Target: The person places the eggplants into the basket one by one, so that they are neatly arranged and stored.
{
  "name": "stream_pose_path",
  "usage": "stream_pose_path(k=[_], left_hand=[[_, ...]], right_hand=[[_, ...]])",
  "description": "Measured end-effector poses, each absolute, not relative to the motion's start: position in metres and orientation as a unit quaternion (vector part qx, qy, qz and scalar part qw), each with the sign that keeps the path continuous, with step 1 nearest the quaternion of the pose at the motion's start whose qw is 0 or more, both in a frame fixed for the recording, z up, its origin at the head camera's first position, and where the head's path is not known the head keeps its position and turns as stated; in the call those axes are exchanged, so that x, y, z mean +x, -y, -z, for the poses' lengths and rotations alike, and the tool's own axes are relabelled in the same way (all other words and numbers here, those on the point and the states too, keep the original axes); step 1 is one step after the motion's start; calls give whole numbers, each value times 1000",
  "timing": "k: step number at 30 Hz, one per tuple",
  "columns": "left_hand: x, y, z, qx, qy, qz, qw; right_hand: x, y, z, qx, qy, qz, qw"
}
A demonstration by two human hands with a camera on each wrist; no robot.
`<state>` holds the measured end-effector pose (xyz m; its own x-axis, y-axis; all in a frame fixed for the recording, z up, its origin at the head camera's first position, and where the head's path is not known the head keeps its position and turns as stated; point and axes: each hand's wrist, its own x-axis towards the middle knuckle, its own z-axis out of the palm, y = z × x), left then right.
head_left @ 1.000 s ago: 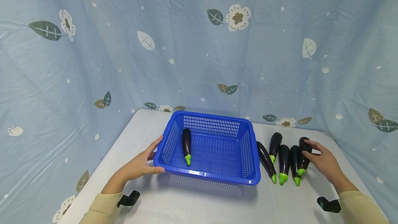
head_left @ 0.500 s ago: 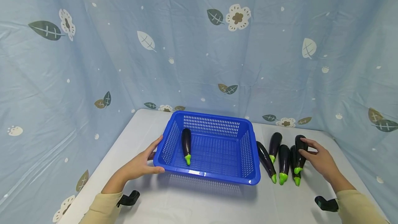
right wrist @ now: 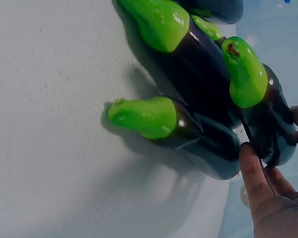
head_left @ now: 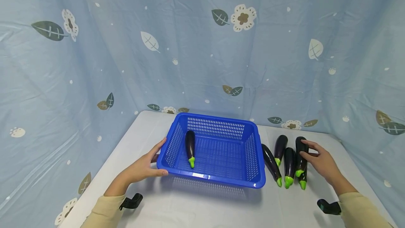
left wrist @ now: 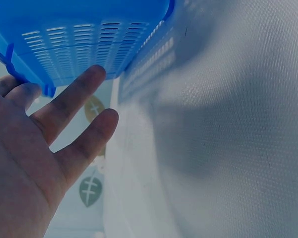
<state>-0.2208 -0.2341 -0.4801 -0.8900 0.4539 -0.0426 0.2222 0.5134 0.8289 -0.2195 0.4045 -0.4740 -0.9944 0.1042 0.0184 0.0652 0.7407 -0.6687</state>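
My left hand (head_left: 142, 166) spreads around the near left corner of a blue plastic basket (head_left: 218, 181), its thumb by the front rim and fingers along the left side. Inside the basket lies one eggplant (head_left: 190, 147). With my right hand (head_left: 324, 163) I pinch a glossy dark eggplant (head_left: 301, 156) with a green stem, between thumb and fingers. The right wrist view shows this held eggplant (right wrist: 268, 119) above the others, its stem end toward the camera. Beneath it another eggplant (head_left: 303, 185) is mostly hidden, only its stem end showing.
Several loose eggplants (head_left: 289, 166) lie on the white table (head_left: 190, 210) between the basket and my right hand. A blue patterned curtain (head_left: 196, 45) hangs behind the table and along its sides. Black wrist mounts (head_left: 131, 201) sit at both sleeves.
My right hand has moved left with the eggplant, lifting it from the right end of the row to over its neighbour. The left hand and basket have stayed put.
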Motion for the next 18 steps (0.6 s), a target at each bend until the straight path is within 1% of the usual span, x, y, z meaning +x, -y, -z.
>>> stream_pose_path(k=[18], left_hand=[[-221,233,481,188,-856,-463,132]], right_hand=[[-222,-389,474,-29,928,-371,14]])
